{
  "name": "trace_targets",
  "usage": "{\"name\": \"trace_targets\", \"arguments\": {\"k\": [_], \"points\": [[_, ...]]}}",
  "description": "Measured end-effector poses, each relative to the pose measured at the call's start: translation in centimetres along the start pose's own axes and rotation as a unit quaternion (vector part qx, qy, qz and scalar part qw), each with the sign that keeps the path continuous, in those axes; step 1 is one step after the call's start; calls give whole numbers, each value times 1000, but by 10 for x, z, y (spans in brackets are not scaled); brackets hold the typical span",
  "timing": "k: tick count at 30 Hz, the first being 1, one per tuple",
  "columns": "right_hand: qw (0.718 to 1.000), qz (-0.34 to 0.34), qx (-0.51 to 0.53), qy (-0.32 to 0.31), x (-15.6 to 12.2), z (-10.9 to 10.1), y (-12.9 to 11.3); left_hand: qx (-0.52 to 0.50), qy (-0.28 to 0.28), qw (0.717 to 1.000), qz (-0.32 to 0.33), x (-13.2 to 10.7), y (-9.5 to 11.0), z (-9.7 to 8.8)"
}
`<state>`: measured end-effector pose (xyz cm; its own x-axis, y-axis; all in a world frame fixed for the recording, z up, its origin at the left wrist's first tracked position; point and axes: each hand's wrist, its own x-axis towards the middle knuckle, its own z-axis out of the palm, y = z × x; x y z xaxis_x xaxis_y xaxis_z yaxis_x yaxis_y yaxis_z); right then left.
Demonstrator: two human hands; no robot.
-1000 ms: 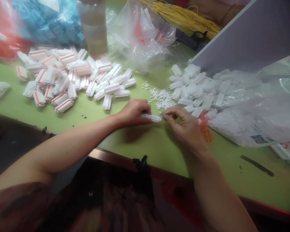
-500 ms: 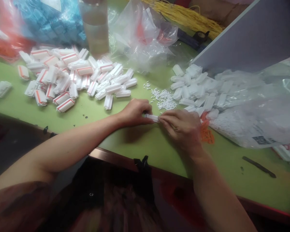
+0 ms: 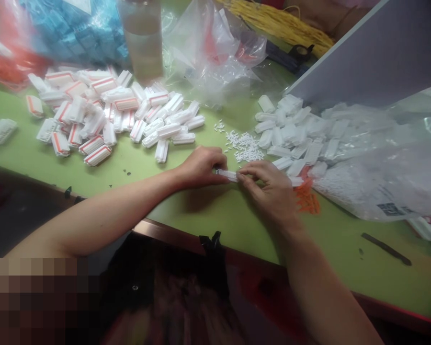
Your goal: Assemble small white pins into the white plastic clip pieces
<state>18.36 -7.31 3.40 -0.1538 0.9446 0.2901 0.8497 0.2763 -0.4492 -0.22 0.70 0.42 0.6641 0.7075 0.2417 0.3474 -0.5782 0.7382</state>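
Observation:
My left hand (image 3: 200, 166) is closed around the left end of a small white plastic piece (image 3: 227, 174) held just above the green table (image 3: 208, 211). My right hand (image 3: 273, 189) pinches the piece's right end with thumb and fingers pressed together. Just beyond the hands lies a scatter of tiny white pins (image 3: 244, 146). Behind my right hand sits a small cluster of orange strips (image 3: 308, 199).
A heap of white pieces with orange stripes (image 3: 104, 115) covers the table's left. Plain white pieces (image 3: 290, 129) spill from clear bags (image 3: 377, 167) at the right. A clear bottle (image 3: 143, 38), crumpled bags (image 3: 215, 52) and a grey board (image 3: 373, 52) stand behind. A dark tool (image 3: 386, 248) lies right front.
My right hand moved in from a fingertip pinch at the piece's end and now grips it closer. The left hand stayed where it was.

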Motion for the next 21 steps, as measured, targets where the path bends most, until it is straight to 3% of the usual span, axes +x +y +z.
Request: {"name": "trace_targets", "arguments": {"k": [10,17,21], "points": [[992,-65,-104,31,1,-2,2,-5,3,1000,2,0,0,1],[941,-191,-264,92,-1,-3,-5,-9,9,1000,-2,0,-1,2],[944,-202,-258,46,-2,-8,-7,-17,11,1000,-1,-1,-1,2]]}}
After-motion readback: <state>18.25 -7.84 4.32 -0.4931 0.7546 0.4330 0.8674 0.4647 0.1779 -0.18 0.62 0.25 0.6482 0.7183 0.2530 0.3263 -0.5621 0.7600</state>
